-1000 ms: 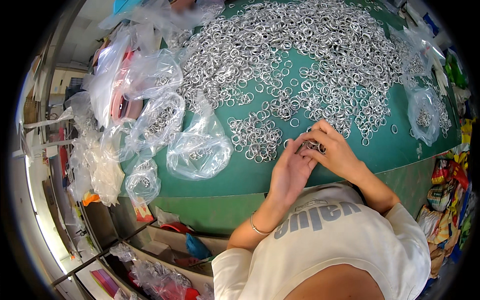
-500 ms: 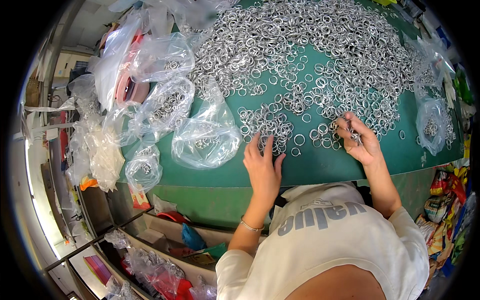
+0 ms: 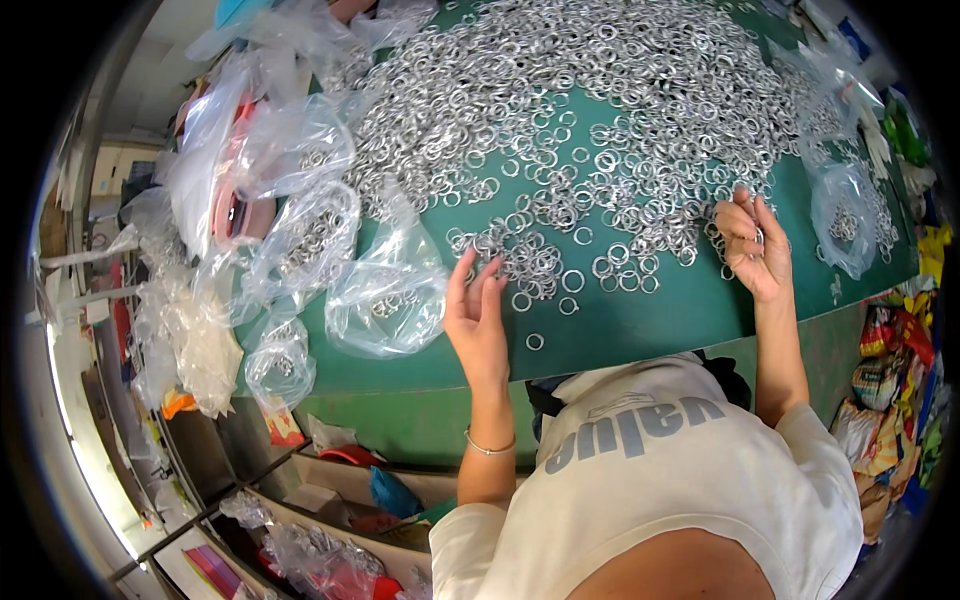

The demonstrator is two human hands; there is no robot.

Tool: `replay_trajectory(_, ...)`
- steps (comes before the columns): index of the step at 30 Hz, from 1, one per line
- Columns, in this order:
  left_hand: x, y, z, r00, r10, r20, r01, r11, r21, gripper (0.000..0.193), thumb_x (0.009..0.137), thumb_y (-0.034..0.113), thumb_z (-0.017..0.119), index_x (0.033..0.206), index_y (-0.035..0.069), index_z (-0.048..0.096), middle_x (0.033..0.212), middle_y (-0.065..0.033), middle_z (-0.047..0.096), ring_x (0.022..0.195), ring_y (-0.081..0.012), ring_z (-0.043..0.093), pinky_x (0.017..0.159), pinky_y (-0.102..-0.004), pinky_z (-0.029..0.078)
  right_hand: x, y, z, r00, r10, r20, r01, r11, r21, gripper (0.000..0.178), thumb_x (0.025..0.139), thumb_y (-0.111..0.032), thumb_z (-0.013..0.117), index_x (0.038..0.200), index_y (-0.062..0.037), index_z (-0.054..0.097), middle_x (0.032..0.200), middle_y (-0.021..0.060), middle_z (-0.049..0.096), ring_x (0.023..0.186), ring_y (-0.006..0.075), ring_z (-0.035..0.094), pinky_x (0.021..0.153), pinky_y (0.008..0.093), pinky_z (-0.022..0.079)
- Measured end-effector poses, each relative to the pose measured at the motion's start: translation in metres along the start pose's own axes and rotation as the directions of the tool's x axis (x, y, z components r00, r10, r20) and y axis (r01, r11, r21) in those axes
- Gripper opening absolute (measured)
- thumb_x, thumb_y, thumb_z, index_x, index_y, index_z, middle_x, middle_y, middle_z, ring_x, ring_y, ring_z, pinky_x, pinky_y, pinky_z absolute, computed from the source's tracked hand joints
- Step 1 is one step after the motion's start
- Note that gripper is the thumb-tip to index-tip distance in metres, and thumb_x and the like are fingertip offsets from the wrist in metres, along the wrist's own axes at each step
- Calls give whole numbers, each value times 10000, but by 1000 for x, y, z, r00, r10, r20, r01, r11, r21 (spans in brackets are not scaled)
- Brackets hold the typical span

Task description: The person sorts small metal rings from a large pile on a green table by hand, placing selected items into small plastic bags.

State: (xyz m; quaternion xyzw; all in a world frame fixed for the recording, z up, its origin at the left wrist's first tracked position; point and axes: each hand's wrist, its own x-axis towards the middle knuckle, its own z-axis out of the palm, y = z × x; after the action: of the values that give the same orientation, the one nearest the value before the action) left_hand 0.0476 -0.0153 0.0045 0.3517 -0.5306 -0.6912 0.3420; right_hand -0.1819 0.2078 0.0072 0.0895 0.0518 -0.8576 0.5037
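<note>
A large heap of silver metal rings (image 3: 600, 60) covers the far part of the green table (image 3: 650, 325). My left hand (image 3: 477, 318) is at the left edge of a smaller pile of rings (image 3: 530, 262), its fingers stretched and slightly apart, with no ring visibly held. My right hand (image 3: 757, 255) is raised at the near right edge of the spread rings, fingers curled in. A bit of silver metal shows between its fingers; how many rings it holds is hidden. One single ring (image 3: 535, 341) lies by itself near the table's front edge.
Clear plastic bags with rings inside, one (image 3: 385, 305) beside my left hand and others (image 3: 310, 235) further left, lie on the table. Another bag of rings (image 3: 845, 220) is at the right edge. Left of them is a red-pink container (image 3: 245, 215). Below are open drawers (image 3: 330, 485).
My left hand has moved left off the small pile, and a lone ring now lies near the front edge. My right hand has shifted right, still curled.
</note>
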Motion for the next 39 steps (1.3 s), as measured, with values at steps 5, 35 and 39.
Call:
replay_trajectory(5,-8,3,12,919,277,281,-391,542,744,452,825,96,611,1254,51,475,1372,-194,348,1222,-353,401,926,-425,381,-21,-22,3,982,-161,-94,142,973,-182,138,922,-83,491,1032,-6,524,851,35,385,645,78,381,439,153,363)
replay_trajectory(35,-23,-40,129,492,-5,871,-865,117,489,480,816,142,596,1276,104,464,1378,-118,368,1281,-370,302,1004,-586,243,-47,-16,11,959,-230,165,-28,-657,-753,179,761,-102,662,935,-58,660,814,111,579,681,279,580,605,370,457)
replay_trajectory(39,-24,-36,107,434,-56,899,-886,156,437,502,801,-2,489,1288,115,458,1343,-115,401,1251,-362,334,992,-561,274,-43,-26,19,806,-518,286,-184,-679,-711,187,776,-131,653,947,-58,646,835,111,596,706,314,597,612,395,469)
